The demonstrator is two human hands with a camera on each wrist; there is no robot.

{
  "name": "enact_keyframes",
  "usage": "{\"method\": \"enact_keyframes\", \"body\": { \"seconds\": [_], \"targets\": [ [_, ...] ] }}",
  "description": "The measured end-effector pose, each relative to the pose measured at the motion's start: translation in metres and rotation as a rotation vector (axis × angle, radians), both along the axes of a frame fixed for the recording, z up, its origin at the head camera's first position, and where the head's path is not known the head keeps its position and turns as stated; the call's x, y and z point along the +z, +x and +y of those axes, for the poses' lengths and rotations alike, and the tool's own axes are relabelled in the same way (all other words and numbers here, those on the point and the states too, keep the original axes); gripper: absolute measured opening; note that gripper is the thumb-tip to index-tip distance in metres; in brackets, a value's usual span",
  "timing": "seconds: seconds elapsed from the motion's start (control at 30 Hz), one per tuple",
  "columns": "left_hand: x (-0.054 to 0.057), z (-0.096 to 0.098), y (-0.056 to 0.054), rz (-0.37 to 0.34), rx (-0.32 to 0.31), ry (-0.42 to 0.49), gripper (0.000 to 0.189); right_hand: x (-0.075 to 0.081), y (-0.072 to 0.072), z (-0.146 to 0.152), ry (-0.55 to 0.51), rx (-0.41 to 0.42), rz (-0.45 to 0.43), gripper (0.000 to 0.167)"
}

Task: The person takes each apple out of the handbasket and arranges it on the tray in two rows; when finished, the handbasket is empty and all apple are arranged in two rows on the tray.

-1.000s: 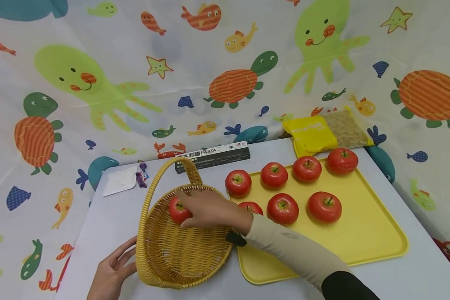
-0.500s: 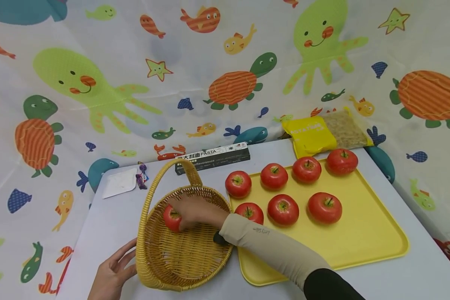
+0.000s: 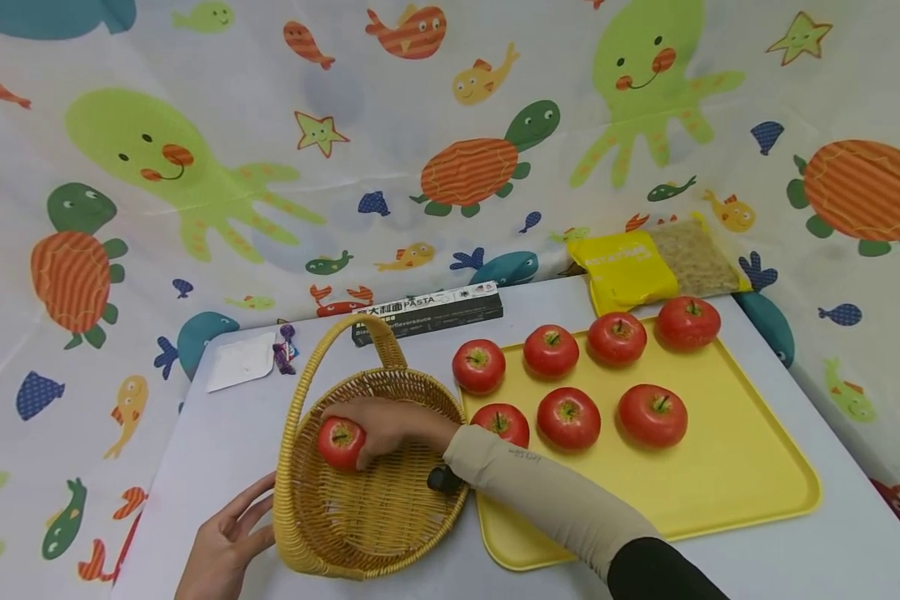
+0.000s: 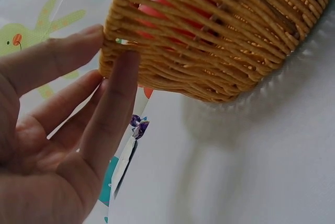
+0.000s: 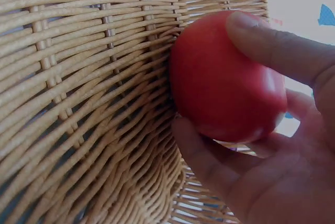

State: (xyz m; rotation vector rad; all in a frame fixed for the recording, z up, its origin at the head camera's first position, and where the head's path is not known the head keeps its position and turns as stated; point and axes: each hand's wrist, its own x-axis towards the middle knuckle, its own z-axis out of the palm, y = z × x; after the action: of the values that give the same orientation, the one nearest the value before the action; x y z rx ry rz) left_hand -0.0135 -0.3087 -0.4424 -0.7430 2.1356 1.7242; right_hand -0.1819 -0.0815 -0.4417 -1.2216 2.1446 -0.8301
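My right hand (image 3: 382, 427) is inside the wicker basket (image 3: 375, 533), gripping a red apple (image 3: 341, 442). In the right wrist view the thumb and fingers (image 5: 207, 164) lie round the apple (image 5: 225, 77), which is against the woven wall. My left hand (image 3: 228, 533) is at the basket's left outer side, under its tall handle (image 3: 292, 433). Up close in the left wrist view, its fairly straight fingers (image 4: 118, 88) touch the outside of the weave (image 4: 209, 72), and red shows through the gaps.
Right of the basket, a yellow tray (image 3: 720, 467) holds several red apples (image 3: 568, 419). Behind stand a dark pasta box (image 3: 427, 314) and a yellow bag (image 3: 630, 271). A small white tray (image 3: 240, 363) and purple-wrapped candies (image 3: 283, 350) lie at the left.
Inside the basket, my right hand has brought the apple left and toward the near side. The left hand stays by the basket's side.
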Motion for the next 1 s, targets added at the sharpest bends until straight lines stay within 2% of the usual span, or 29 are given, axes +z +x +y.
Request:
{"method": "enact_keyframes", "body": {
  "seconds": [0.2, 0.33, 0.53, 0.8, 1.0],
  "targets": [
    [-0.001, 0.000, -0.001, 0.028, -0.007, 0.017, 0.088, 0.006, 0.003, 0.002, 0.020, -0.024, 0.033, 0.081],
    [0.000, 0.000, -0.001, 0.028, -0.007, 0.027, 0.088, 0.014, 0.005, 0.005, 0.022, -0.081, 0.041, 0.081],
    [-0.001, 0.000, -0.001, 0.012, -0.005, 0.024, 0.090, 0.028, 0.009, 0.011, -0.063, -0.100, 0.014, 0.078],
    [-0.003, -0.001, 0.000, 0.042, -0.002, 0.039, 0.090, 0.044, 0.020, 0.025, -0.140, -0.121, -0.039, 0.075],
    [-0.003, 0.000, 0.000, 0.060, -0.009, 0.031, 0.089, 0.048, 0.026, 0.044, -0.188, -0.152, -0.066, 0.078]
  ]
}}
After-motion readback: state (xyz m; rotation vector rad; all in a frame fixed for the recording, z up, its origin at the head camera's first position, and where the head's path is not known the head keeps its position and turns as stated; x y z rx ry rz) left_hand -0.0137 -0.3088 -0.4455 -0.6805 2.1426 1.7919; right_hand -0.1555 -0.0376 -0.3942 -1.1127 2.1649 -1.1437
